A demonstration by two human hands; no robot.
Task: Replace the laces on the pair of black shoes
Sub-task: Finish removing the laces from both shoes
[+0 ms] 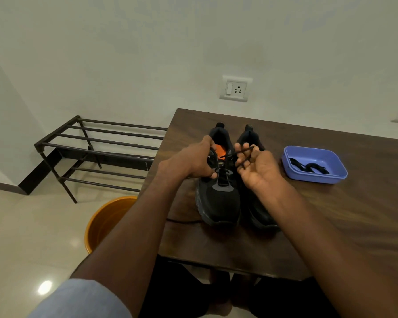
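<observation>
Two black shoes stand side by side on the dark wooden table point(331, 214), toes toward me. The left shoe point(218, 198) has an orange insole showing. My left hand point(193, 161) grips its upper beside the eyelets. My right hand point(255, 166), palm up, pinches a black lace point(232, 154) that stretches from the left shoe's eyelets across to my fingers. Much of the right shoe point(260, 214) is hidden behind my right hand and forearm. A loose end of black lace point(182, 220) trails on the table by the left shoe's toe.
A blue plastic tray point(317, 177) holding black laces point(308, 167) sits on the table to the right of the shoes. An orange bucket point(106, 221) stands on the floor by the table's left edge. A metal shoe rack point(90, 152) lines the wall at left.
</observation>
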